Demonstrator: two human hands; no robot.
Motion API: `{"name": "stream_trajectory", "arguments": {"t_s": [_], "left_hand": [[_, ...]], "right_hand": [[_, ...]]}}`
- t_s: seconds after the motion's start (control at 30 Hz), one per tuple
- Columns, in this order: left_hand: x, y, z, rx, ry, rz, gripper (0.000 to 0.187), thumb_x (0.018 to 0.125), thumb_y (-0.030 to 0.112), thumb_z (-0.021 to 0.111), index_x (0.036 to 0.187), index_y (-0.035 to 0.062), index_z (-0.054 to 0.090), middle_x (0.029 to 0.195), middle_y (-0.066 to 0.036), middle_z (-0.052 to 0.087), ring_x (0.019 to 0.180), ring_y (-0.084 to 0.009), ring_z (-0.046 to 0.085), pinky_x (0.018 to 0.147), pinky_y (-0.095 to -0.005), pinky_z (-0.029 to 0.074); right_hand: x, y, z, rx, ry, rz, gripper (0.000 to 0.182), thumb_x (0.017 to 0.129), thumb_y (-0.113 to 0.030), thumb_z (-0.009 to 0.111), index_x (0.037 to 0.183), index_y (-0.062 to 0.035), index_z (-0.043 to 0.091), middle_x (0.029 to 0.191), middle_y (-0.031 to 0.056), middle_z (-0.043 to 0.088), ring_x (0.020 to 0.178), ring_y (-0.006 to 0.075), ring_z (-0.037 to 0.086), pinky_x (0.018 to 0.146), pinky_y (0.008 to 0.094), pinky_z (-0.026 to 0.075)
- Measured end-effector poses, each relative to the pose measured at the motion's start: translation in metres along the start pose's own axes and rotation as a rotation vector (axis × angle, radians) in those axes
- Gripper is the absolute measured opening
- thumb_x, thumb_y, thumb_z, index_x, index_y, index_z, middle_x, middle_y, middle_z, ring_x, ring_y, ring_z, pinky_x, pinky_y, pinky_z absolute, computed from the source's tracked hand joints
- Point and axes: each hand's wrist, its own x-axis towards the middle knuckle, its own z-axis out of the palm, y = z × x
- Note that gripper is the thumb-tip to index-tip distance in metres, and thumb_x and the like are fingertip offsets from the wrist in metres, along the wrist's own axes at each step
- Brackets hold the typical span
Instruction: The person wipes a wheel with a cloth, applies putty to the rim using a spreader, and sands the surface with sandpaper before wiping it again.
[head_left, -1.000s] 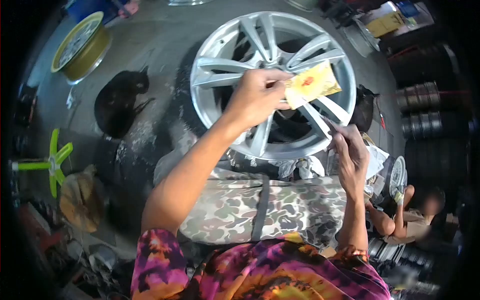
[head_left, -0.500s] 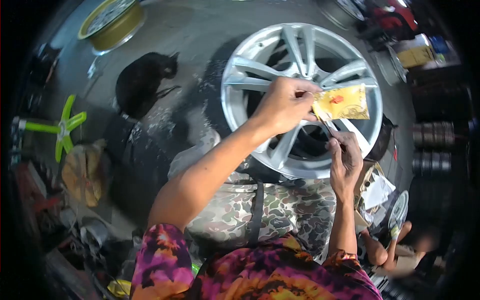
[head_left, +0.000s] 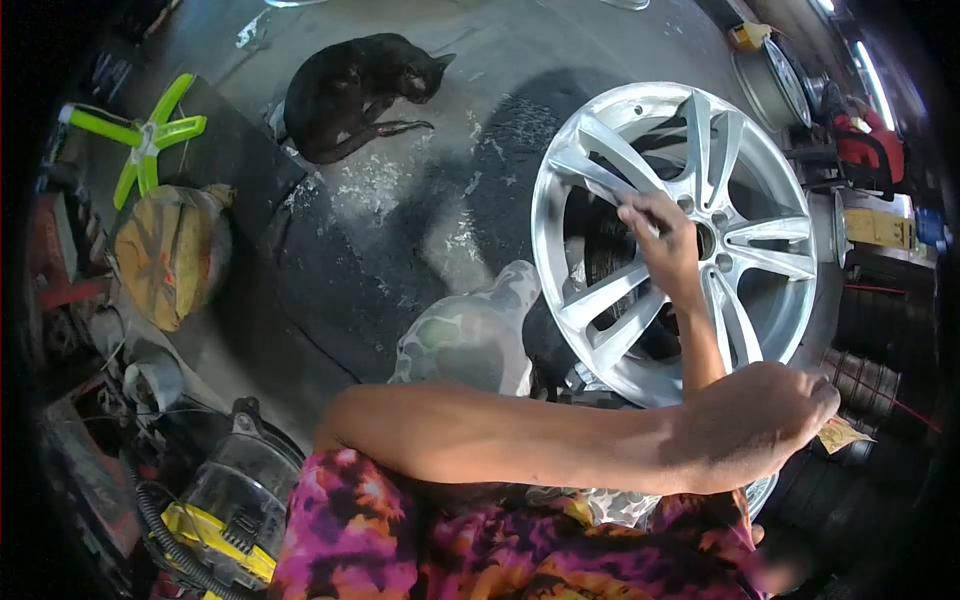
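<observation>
My left arm reaches across my body to the right, and my left hand is closed in a fist. The corner of a yellow packet with red print pokes out beyond its knuckles; the rest is hidden. My right hand hangs over the spokes of a silver alloy wheel rim. Its fingers pinch a thin, flat, greyish tool, blurred, which points up and left over a spoke. The rim lies face up in front of me.
A black cat lies curled on the stained floor. To the left are a green star-shaped base, a worn yellowish round bundle and a clear canister with a hose. More rims stand back right.
My left hand has swung right and down with the yellow packet, away from the rim. My right hand has moved up and left with the thin tool. The view has shifted.
</observation>
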Motion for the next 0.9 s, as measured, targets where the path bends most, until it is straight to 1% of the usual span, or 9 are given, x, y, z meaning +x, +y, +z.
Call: {"name": "stream_trajectory", "arguments": {"t_s": [0.03, 0.13, 0.2, 0.3, 0.37, 0.43, 0.77, 0.83, 0.9], "left_hand": [[0.001, -0.001, 0.000, -0.001, 0.007, 0.001, 0.024, 0.085, 0.001, 0.064, 0.103, -0.0093, 0.053, 0.085, -0.018, 0.059, 0.066, -0.0258, 0.066, 0.055, -0.0352, 0.053], [0.006, 0.000, -0.005, -0.047, -0.046, -0.045, 0.023, 0.086, 0.003, 0.063, 0.103, -0.0095, 0.052, 0.084, -0.019, 0.058, 0.067, -0.0278, 0.067, 0.055, -0.0365, 0.053], [0.005, 0.001, -0.010, -0.035, -0.012, -0.030, 0.023, 0.086, 0.003, 0.062, 0.102, -0.0095, 0.052, 0.084, -0.019, 0.058, 0.068, -0.0286, 0.067, 0.056, -0.0373, 0.053], [0.003, -0.003, -0.008, -0.064, 0.003, -0.019, 0.023, 0.085, 0.003, 0.062, 0.102, -0.0094, 0.052, 0.084, -0.019, 0.058, 0.070, -0.0304, 0.067, 0.059, -0.0389, 0.053], [0.001, -0.005, -0.004, -0.110, -0.015, -0.020, 0.023, 0.085, 0.003, 0.062, 0.101, -0.0092, 0.052, 0.084, -0.020, 0.058, 0.070, -0.0315, 0.067, 0.060, -0.0397, 0.053], [0.001, -0.002, -0.008, -0.055, 0.016, -0.024, 0.023, 0.084, 0.003, 0.062, 0.101, -0.0090, 0.052, 0.085, -0.019, 0.058, 0.070, -0.0322, 0.067, 0.061, -0.0405, 0.054], [0.002, -0.006, -0.007, -0.103, 0.059, 0.000, 0.019, 0.084, 0.002, 0.062, 0.096, -0.0086, 0.052, 0.084, -0.020, 0.058, 0.070, -0.0326, 0.067, 0.061, -0.0412, 0.054], [0.002, -0.005, -0.010, -0.088, 0.067, -0.005, 0.017, 0.085, 0.002, 0.061, 0.094, -0.0089, 0.052, 0.082, -0.020, 0.058, 0.070, -0.0324, 0.067, 0.060, -0.0405, 0.054], [0.002, -0.006, -0.009, -0.070, 0.084, 0.002, 0.017, 0.085, 0.002, 0.061, 0.094, -0.0088, 0.052, 0.080, -0.019, 0.059, 0.069, -0.0326, 0.068, 0.060, -0.0406, 0.054]], "right_hand": [[0.015, 0.004, 0.005, -0.020, -0.007, -0.025, 0.020, 0.091, -0.013, 0.070, 0.107, -0.0003, 0.073, 0.090, 0.0118, 0.067, 0.085, 0.0189, 0.065, 0.079, 0.0314, 0.050], [0.051, 0.009, 0.017, 0.129, -0.072, 0.148, 0.021, 0.089, -0.013, 0.071, 0.106, -0.0003, 0.073, 0.092, 0.0135, 0.069, 0.083, 0.0218, 0.066, 0.077, 0.0342, 0.051], [0.070, 0.017, 0.024, -0.090, -0.110, -0.087, 0.021, 0.087, -0.012, 0.071, 0.104, -0.0001, 0.074, 0.091, 0.0150, 0.069, 0.080, 0.0256, 0.067, 0.074, 0.0354, 0.052], [0.087, 0.022, 0.034, -0.106, -0.164, -0.095, 0.024, 0.089, -0.015, 0.070, 0.107, -0.0001, 0.073, 0.093, 0.0126, 0.067, 0.079, 0.0208, 0.063, 0.074, 0.0318, 0.049], [0.092, 0.028, 0.043, -0.150, -0.151, -0.117, 0.024, 0.089, -0.015, 0.070, 0.108, -0.0008, 0.073, 0.092, 0.0137, 0.069, 0.077, 0.0232, 0.065, 0.074, 0.0329, 0.050], [0.094, 0.028, 0.049, -0.227, -0.131, -0.133, 0.021, 0.085, -0.014, 0.071, 0.101, -0.0021, 0.075, 0.096, 0.0177, 0.070, 0.085, 0.0344, 0.069, 0.080, 0.0397, 0.052], [0.106, 0.025, 0.033, -0.250, -0.342, -0.143, 0.023, 0.082, -0.011, 0.069, 0.103, -0.0034, 0.075, 0.101, 0.0199, 0.071, 0.090, 0.0351, 0.069, 0.085, 0.0379, 0.052], [0.108, 0.023, 0.029, -0.307, -0.421, -0.119, 0.026, 0.084, -0.011, 0.070, 0.108, -0.0024, 0.074, 0.100, 0.0175, 0.072, 0.087, 0.0285, 0.070, 0.083, 0.0351, 0.051], [0.110, 0.026, 0.025, -0.284, -0.423, -0.173, 0.026, 0.084, -0.011, 0.070, 0.108, -0.0021, 0.074, 0.099, 0.0176, 0.071, 0.086, 0.0286, 0.069, 0.081, 0.0356, 0.051]]}}
